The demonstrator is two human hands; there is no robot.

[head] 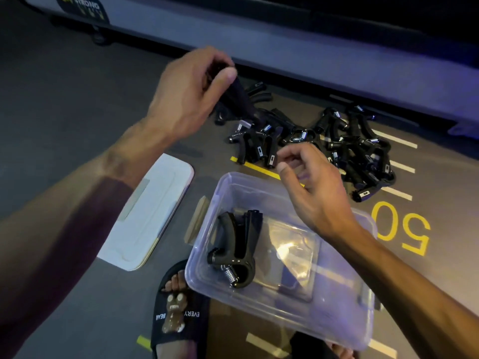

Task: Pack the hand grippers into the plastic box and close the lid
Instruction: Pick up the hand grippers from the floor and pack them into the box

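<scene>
Grippers (344,149) of black plastic with coiled steel springs lie heaped on the grey floor (64,104) beyond the clear plastic box (337,301), where one gripper (234,251) already rests at the left end. The left hand (189,97) is raised over the heap, fingers curled round the handle of a blurred black gripper (239,97), while the right hand (308,182) hovers above the box rim, fingers loosely bent and holding nothing. The smooth white lid (147,211) lies flat to the box's left — a slide sandal (178,309) is half hidden under the box's near corner.
</scene>
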